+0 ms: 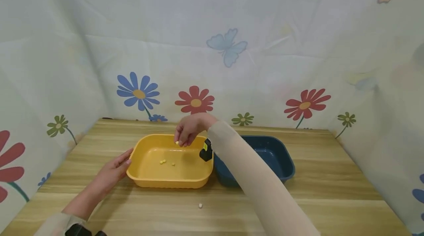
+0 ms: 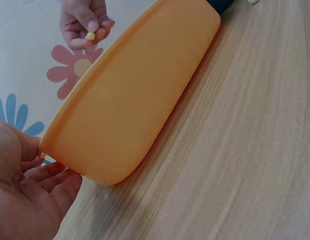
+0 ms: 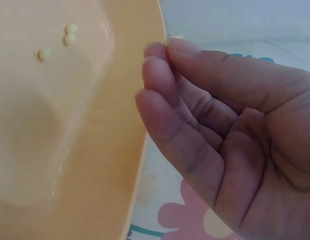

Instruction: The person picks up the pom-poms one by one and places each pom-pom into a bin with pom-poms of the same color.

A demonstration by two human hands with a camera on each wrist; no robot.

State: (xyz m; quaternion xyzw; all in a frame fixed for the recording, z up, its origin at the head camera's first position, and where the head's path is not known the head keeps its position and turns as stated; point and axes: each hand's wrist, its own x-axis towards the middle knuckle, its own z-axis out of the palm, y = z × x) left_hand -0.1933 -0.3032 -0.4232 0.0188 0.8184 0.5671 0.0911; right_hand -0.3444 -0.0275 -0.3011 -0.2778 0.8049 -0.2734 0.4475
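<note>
My right hand pinches a small round yellow bead between thumb and fingertip, above the far side of a yellow basin. Only a sliver of that bead shows in the right wrist view. Several like beads lie on the basin's floor, two of them side by side. At the basin's left end, my left hand grips the rim, thumb at the edge and fingers against the outer wall. One small whitish piece lies on the table in front of the basin.
A dark blue basin stands close against the yellow one on its right, partly hidden by my right sleeve. Both rest on a wood-grained table. Behind it hangs a pale cloth printed with flowers and a butterfly.
</note>
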